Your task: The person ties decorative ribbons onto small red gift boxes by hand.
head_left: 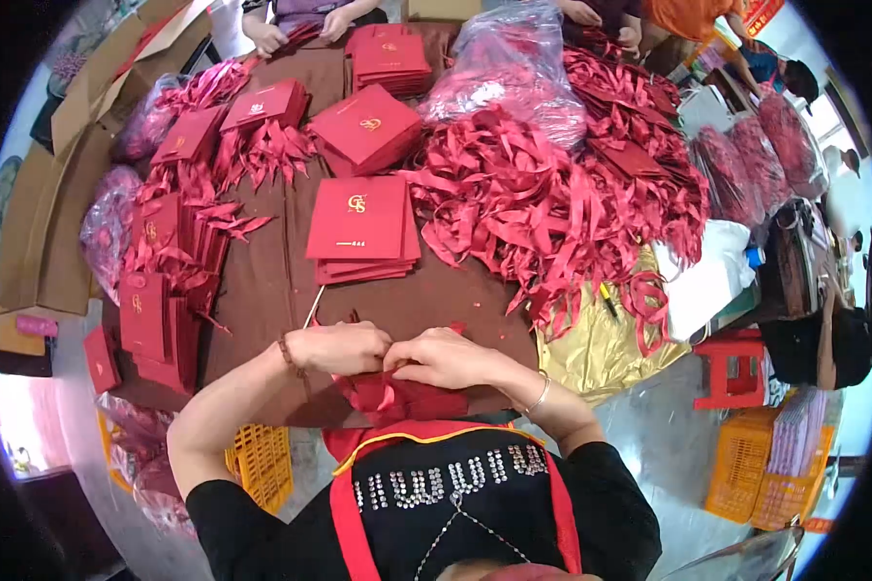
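Note:
Close together at the near edge of the brown-covered table, my left hand and my right hand have their fingers curled in on red ribbon. Both hands are closed on it, and part of the red material hangs below them. A thin pale stick lies just beyond my left hand. Farther forward is a stack of red cards with gold print, with another red stack behind it.
A large heap of red ribbons covers the right side, beside gold foil. Red bags with ribbons line the left edge. Plastic-wrapped ribbons stand at the back. Co-workers' hands show across the table. A red stool stands right.

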{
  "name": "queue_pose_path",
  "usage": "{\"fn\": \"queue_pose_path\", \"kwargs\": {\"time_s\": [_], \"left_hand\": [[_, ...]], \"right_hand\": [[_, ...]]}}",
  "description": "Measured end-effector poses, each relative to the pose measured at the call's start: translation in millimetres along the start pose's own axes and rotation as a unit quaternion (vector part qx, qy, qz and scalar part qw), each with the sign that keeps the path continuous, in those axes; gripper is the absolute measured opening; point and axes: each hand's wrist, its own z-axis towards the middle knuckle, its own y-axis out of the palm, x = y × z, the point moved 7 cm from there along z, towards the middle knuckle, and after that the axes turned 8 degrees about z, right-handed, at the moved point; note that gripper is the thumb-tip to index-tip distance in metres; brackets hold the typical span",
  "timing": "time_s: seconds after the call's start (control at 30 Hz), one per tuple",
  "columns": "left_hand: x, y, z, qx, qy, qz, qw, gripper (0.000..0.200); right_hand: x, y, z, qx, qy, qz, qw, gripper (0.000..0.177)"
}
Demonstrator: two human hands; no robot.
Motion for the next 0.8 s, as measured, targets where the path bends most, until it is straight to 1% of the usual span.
{"fn": "queue_pose_path", "kwargs": {"time_s": [0.03, 0.1, 0.13, 0.2, 0.23, 0.27, 0.3, 0.33, 0.37, 0.4, 0.43, 0.47, 0.53, 0.57, 0.63, 0.67, 0.73, 0.77, 0.8], "left_hand": [[0.0, 1.6, -3.2, 0.0, 0.001, 0.0, 1.0, 0.02], [2.4, -3.2, -4.3, 0.05, -0.006, 0.047, 0.998, 0.019], [4.4, -2.9, -0.5, 0.044, 0.0, 0.045, 0.998, 0.019], [0.3, -4.6, -4.8, 0.077, -0.074, 0.067, 0.992, 0.018], [9.9, -11.0, -6.5, 0.115, -0.076, 0.035, 0.99, 0.016], [-12.4, 7.5, 1.3, 0.069, -0.042, -0.024, 0.996, 0.016], [-11.3, 5.5, -1.0, 0.078, -0.03, -0.069, 0.994, 0.015], [-2.4, 0.0, -1.6, 0.072, 0.009, -0.079, 0.994, 0.014], [-4.9, 2.9, -3.7, 0.1, 0.071, -0.095, 0.988, 0.015], [-7.4, 1.1, -9.1, 0.074, 0.034, -0.105, 0.991, 0.019], [-12.8, 4.2, -9.0, 0.068, 0.028, -0.129, 0.989, 0.021], [-15.0, 4.6, -9.1, 0.071, 0.049, -0.128, 0.988, 0.022], [-16.5, 6.0, -9.8, 0.035, 0.019, -0.156, 0.987, 0.023], [-15.5, 8.8, -9.9, 0.039, 0.016, -0.162, 0.986, 0.023], [-19.0, 11.0, -8.9, 0.051, -0.024, -0.206, 0.977, 0.023], [-23.4, 17.0, -6.3, 0.051, -0.026, -0.208, 0.976, 0.023], [-26.1, 13.4, -1.3, 0.139, 0.026, -0.252, 0.957, 0.023], [-35.0, 22.1, 1.8, 0.124, -0.021, -0.295, 0.947, 0.025], [-34.7, 21.0, 3.3, 0.123, -0.021, -0.294, 0.948, 0.025]], "right_hand": [[1.2, -0.4, 0.6, 0.002, 0.005, -0.001, 1.0, 0.018], [4.2, -1.5, 1.1, -0.003, 0.024, -0.008, 1.0, 0.02], [4.0, -5.4, -0.9, 0.004, 0.03, -0.005, 1.0, 0.02], [1.9, 0.6, 2.5, -0.022, 0.029, -0.054, 0.998, 0.022], [-1.1, 1.3, 3.9, -0.011, 0.005, -0.055, 0.998, 0.024], [1.7, 0.0, 2.1, -0.015, 0.031, -0.051, 0.998, 0.022], [1.8, -1.3, 2.2, -0.013, 0.019, -0.042, 0.999, 0.021], [7.0, -1.4, 1.2, -0.001, 0.028, -0.048, 0.998, 0.02], [3.7, -3.9, 2.1, -0.001, 0.042, -0.055, 0.998, 0.019], [7.7, -3.4, 1.1, 0.016, 0.036, -0.05, 0.998, 0.019], [6.3, -3.1, 0.8, 0.012, 0.025, -0.02, 0.999, 0.018], [3.4, -5.9, 1.6, 0.013, 0.016, 0.006, 1.0, 0.018], [6.0, -2.8, 1.7, -0.009, 0.048, 0.019, 0.999, 0.019], [6.3, -3.3, 2.4, -0.012, 0.037, 0.019, 0.999, 0.018], [8.4, -3.5, 4.6, -0.023, 0.041, 0.023, 0.999, 0.019], [9.3, -3.0, 5.3, -0.029, 0.045, 0.023, 0.998, 0.019], [9.6, -3.0, 6.3, -0.031, 0.042, 0.017, 0.998, 0.022], [13.2, -1.7, 6.8, -0.047, 0.054, 0.002, 0.997, 0.024], [17.0, -0.7, 7.2, -0.062, 0.065, -0.013, 0.996, 0.025]]}}
